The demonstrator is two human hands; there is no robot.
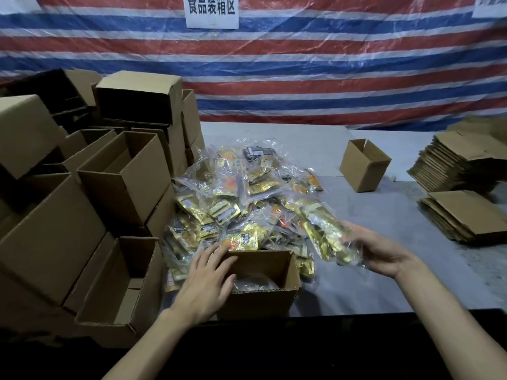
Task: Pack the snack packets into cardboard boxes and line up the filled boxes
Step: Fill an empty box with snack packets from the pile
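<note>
Right grip [384, 252]: grasping a clear-wrapped bundle of gold packets [326, 234], held above the tabletop [389, 212], just right of the open box [260, 297].

Left grip [208, 275]: released, fingers extended flat across the left rim of the open box.

Box interior: one wrapped packet is visible low down, so the box appears well short of full.

Snack pile [241, 193]: large, directly behind the open box.

Progress: early, with most packets unpacked. The stacked boxes [123, 174] at left show open, apparently empty interiors. No filled row is visible. One erected box [362, 165] and the flat blanks [463, 215] stand at right.

Legible writing: the sign [211, 9] on the striped tarp reads "食品装箱区". Packet print is too blurred to read.
</note>
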